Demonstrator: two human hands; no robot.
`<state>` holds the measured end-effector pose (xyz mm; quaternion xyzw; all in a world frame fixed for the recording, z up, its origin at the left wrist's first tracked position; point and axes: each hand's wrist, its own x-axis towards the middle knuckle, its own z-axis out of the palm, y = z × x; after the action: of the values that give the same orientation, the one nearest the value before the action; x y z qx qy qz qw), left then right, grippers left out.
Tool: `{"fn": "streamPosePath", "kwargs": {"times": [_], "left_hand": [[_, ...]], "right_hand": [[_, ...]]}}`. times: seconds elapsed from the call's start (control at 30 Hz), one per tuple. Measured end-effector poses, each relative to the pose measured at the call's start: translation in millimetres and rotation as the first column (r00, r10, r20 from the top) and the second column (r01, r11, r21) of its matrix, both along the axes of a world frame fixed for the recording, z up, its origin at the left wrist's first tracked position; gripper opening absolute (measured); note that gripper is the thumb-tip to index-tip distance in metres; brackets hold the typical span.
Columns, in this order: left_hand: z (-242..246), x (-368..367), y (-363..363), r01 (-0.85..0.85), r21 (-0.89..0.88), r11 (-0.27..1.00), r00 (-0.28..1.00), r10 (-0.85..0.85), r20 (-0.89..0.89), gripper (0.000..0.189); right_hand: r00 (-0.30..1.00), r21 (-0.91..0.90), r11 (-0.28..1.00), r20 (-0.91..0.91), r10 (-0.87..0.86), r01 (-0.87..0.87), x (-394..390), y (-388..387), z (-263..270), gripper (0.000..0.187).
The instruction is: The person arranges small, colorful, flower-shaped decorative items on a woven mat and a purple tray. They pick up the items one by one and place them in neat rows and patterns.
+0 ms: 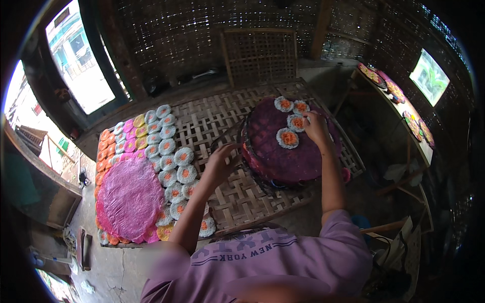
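Observation:
My right hand (pixel 316 127) reaches over a round, drum-shaped basket (pixel 261 176) topped with a dark purple sheet (pixel 273 163). Its fingers bunch at the edge of a grainy white disc with an orange centre (pixel 296 123), like a rice cracker; I cannot tell whether they pinch it. Two similar discs (pixel 283 104) (pixel 301 107) lie beyond it, and another disc (pixel 287 138) lies nearer me. Part of a white piece (pixel 331 137) shows behind my right wrist. My left hand (pixel 221 164) is beside the basket's left rim, fingers apart, with nothing seen in it.
The basket stands on a woven bamboo platform (pixel 231 197). Rows of white, orange, pink and yellow discs (pixel 166 146) cover its left part, with a round pink sheet (pixel 130 197) over some. Decorated round pieces (pixel 413 125) lie on a shelf at right. A lattice panel (pixel 261 57) stands behind.

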<state>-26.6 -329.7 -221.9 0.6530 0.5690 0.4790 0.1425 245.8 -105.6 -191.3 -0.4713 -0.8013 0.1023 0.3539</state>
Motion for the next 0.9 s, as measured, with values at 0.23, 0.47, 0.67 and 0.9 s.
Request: {"fn": "streamPosePath", "kwargs": {"times": [0.23,0.47,0.67,0.9], "left_hand": [[10,84,109,0.145,0.059,0.988,0.804,-0.083,-0.588,0.036],[-13,110,148,0.322,0.113,0.94,0.67,-0.142,-0.729,0.02],[-13,81,167,0.207,0.022,0.978,0.967,-0.201,-0.157,0.016],[-6,-15,148,0.393,0.03,0.919,0.181,-0.11,0.977,0.031]], "right_hand": [[0.976,0.128,0.985,0.196,0.092,-0.119,27,23,-19,0.013],[0.898,0.182,0.889,0.224,0.378,-0.42,26,23,-20,0.017],[0.883,0.226,0.873,0.301,0.359,-0.432,18,43,-40,0.018],[0.766,-0.584,0.635,-0.643,0.018,-0.505,27,95,-4,0.019]]}}
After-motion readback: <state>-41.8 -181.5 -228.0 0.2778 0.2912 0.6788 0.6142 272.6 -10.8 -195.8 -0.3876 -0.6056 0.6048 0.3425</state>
